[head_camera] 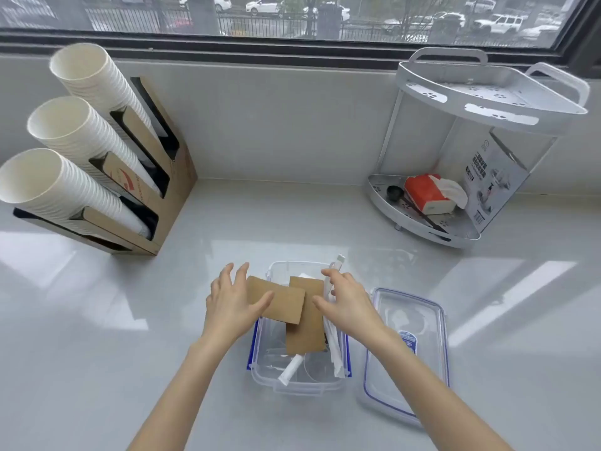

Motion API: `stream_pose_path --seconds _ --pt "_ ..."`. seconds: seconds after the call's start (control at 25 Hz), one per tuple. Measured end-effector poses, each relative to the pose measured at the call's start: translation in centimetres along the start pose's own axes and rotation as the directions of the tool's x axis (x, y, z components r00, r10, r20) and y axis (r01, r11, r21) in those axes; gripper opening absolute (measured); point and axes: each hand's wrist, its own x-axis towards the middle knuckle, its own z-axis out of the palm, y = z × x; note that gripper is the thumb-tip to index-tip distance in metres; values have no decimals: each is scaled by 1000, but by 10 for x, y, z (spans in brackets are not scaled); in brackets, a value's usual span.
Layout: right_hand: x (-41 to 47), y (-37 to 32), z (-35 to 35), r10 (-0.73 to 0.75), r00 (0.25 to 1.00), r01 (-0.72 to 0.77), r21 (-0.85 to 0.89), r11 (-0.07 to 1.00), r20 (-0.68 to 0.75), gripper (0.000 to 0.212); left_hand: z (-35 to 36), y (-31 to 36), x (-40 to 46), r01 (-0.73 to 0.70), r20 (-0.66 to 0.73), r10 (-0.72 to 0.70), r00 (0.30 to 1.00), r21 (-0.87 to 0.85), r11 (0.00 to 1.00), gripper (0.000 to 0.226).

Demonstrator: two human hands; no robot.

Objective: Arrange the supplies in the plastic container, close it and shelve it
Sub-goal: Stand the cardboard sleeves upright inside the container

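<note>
Two bare forearms, no sleeves, slender fingers (242,275)

Lid (406,353) right of container (297,384); sleeves (294,312) inside it

Pale glossy counter (97,320) reflecting daylight; window (292,14) at 12 o'clock, overlooking parked cars; cup holder (136,190) at 10 o'clock; white two-tier rack (487,102) at 2 o'clock against the wall (276,125).

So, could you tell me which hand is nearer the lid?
Right. The right hand hovers over the container's right edge, just beside the lid; the left hand is across the container.
</note>
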Motion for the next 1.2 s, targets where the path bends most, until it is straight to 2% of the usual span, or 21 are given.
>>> stream_pose_path --seconds 0.16,0.32,0.48,0.8,1.0,1.2 --pt "-2 2 10 46 998 -46 13 999 39 56 6 -8 -5 148 54 -141 988 -150 977 80" --pt "2 1 16 84 996 -87 56 995 43 53 13 -10 -5 209 98 -188 977 -300 931 78" --pt "1 -1 19 96 994 -101 103 989 52 53 17 -13 -7 240 137 -204 969 -349 906 74" --pt "3 7 13 103 994 -95 245 965 -20 55 13 -15 -5 221 108 -193 975 -430 875 61" --pt "2 11 1 140 987 -92 417 904 -85 49 8 -12 -5 196 73 -192 979 -616 763 41" --pt "4 8 -22 119 965 15 503 864 -233 33 -8 -8 -3 99 20 -121 992 -717 691 39"
